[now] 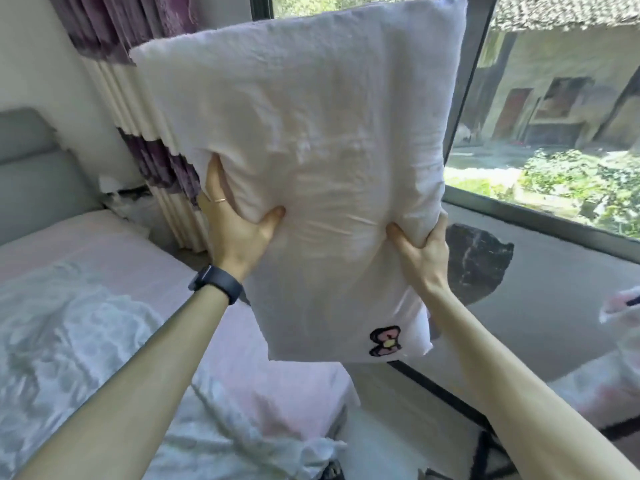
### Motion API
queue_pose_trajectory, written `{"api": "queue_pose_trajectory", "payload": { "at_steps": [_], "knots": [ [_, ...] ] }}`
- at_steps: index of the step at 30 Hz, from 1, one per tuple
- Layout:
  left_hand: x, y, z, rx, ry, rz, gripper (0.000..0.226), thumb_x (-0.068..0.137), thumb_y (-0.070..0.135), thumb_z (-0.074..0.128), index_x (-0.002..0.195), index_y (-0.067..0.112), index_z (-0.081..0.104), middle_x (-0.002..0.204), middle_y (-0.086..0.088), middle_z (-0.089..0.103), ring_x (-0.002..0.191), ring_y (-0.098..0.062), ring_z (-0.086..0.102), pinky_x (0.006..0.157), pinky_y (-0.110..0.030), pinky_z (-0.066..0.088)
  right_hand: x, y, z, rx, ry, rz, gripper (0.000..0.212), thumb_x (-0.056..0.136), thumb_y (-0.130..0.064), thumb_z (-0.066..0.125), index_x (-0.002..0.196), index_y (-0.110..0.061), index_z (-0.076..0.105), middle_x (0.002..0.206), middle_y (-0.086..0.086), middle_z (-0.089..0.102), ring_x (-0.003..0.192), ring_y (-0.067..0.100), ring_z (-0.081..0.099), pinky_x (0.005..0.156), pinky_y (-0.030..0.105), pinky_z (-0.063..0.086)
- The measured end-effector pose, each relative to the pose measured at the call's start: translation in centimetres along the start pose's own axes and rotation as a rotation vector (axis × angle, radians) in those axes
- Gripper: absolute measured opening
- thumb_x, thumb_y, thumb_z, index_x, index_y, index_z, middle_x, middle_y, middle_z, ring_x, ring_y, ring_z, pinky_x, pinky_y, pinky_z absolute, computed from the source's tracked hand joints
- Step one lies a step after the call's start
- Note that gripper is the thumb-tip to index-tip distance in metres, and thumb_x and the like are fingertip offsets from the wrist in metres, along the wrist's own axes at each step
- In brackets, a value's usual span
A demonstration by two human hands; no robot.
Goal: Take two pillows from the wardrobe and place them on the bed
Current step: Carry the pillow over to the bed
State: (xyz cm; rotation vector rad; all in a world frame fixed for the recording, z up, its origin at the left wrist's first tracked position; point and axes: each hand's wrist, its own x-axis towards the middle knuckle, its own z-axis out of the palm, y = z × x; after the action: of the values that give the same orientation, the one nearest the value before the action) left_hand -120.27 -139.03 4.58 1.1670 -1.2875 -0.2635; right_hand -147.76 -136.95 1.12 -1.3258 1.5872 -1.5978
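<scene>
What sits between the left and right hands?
Head view: only the white pillow; left hand and right hand grip its opposite sides, creased fabric spanning between them.

Sunlit window [554, 98] — purple-and-cream curtain [156, 157] beside it, grey ledge [554, 278] below.

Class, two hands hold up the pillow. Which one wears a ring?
The left hand: a thin ring sits on one finger and a dark band circles its wrist. The right hand, also gripping the pillow, wears nothing.
</scene>
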Motion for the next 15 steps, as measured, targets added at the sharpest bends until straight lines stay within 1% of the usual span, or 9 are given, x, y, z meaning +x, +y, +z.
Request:
{"api": "queue_pose_trajectory", "payload": {
  "at_steps": [3,6,8,9,10,11,13,14,15],
  "knots": [
    [5.5,-3.3,2.9,0.027,0.05,0.001,0.113,0.066,0.025,0.09,0.155,0.018,0.021,0.154,-0.003,0.032,0.142,-0.01,0.031,0.114,-0.013,0.024,6.7,1.3,4.2,0.01,-0.054,0.0,0.053,0.089,-0.028,0.074,0.131,-0.025,0.041,0.1,-0.02,0.059,0.091,-0.002,0.059,0.067,0.018,0.045],
    [9.9,-6.1,5.3,0.077,0.067,-0.014,0.113,0.065,0.026,0.09,0.155,0.018,0.022,0.154,-0.003,0.034,0.143,-0.013,0.033,0.117,-0.02,0.028,12.1,2.4,7.6,0.023,-0.091,0.018,0.05,0.089,-0.027,0.074,0.121,-0.036,0.038,0.1,-0.022,0.059,0.09,-0.004,0.058,0.069,0.019,0.046],
    [12.2,-8.1,6.7,0.107,0.083,-0.023,0.114,0.065,0.026,0.09,0.155,0.016,0.022,0.154,-0.001,0.034,0.143,-0.013,0.034,0.118,-0.026,0.029,15.2,3.0,9.7,0.024,-0.106,0.025,0.051,0.089,-0.026,0.074,0.121,-0.039,0.037,0.101,-0.022,0.059,0.091,-0.004,0.057,0.07,0.017,0.045],
    [13.3,-9.1,7.3,0.128,0.1,-0.032,0.114,0.065,0.029,0.09,0.155,0.017,0.021,0.153,0.002,0.032,0.142,-0.011,0.032,0.117,-0.025,0.028,16.8,3.4,10.8,0.027,-0.117,0.026,0.051,0.089,-0.027,0.074,0.123,-0.039,0.038,0.102,-0.02,0.06,0.092,-0.003,0.058,0.07,0.017,0.045],
    [14.3,-10.1,7.9,0.15,0.118,-0.046,0.115,0.065,0.032,0.089,0.155,0.019,0.02,0.152,0.006,0.029,0.142,-0.008,0.029,0.117,-0.022,0.025,18.5,4.0,12.1,0.03,-0.137,0.027,0.052,0.089,-0.027,0.074,0.126,-0.038,0.039,0.104,-0.018,0.061,0.093,-0.001,0.059,0.071,0.019,0.045],
    [15.2,-11.2,8.5,0.173,0.135,-0.062,0.115,0.065,0.033,0.088,0.155,0.02,0.019,0.15,0.009,0.026,0.141,-0.004,0.026,0.115,-0.016,0.022,20.1,4.5,13.4,0.031,-0.16,0.031,0.054,0.089,-0.028,0.074,0.129,-0.036,0.039,0.105,-0.015,0.062,0.094,0.0,0.059,0.073,0.022,0.047],
    [16.9,-13.4,9.4,0.214,0.175,-0.097,0.114,0.067,0.029,0.089,0.156,0.017,0.019,0.146,0.009,0.025,0.134,0.003,0.024,0.107,-0.002,0.017,23.4,5.8,16.2,0.032,-0.215,0.031,0.057,0.089,-0.029,0.074,0.134,-0.035,0.039,0.107,-0.015,0.063,0.095,0.002,0.061,0.078,0.03,0.049],
    [17.7,-14.5,9.8,0.236,0.199,-0.115,0.113,0.067,0.026,0.09,0.155,0.017,0.02,0.145,0.007,0.026,0.131,0.003,0.024,0.105,0.0,0.017,25.0,6.5,17.8,0.031,-0.245,0.03,0.058,0.088,-0.029,0.074,0.134,-0.035,0.039,0.107,-0.016,0.063,0.096,0.006,0.062,0.081,0.033,0.05],
    [18.7,-15.6,10.1,0.26,0.223,-0.125,0.113,0.067,0.025,0.09,0.155,0.019,0.02,0.146,0.005,0.027,0.131,0.002,0.025,0.105,-0.002,0.019,26.7,7.1,19.5,0.031,-0.276,0.03,0.059,0.088,-0.03,0.074,0.135,-0.035,0.039,0.108,-0.016,0.063,0.097,0.011,0.063,0.083,0.036,0.05]
  ]
}}
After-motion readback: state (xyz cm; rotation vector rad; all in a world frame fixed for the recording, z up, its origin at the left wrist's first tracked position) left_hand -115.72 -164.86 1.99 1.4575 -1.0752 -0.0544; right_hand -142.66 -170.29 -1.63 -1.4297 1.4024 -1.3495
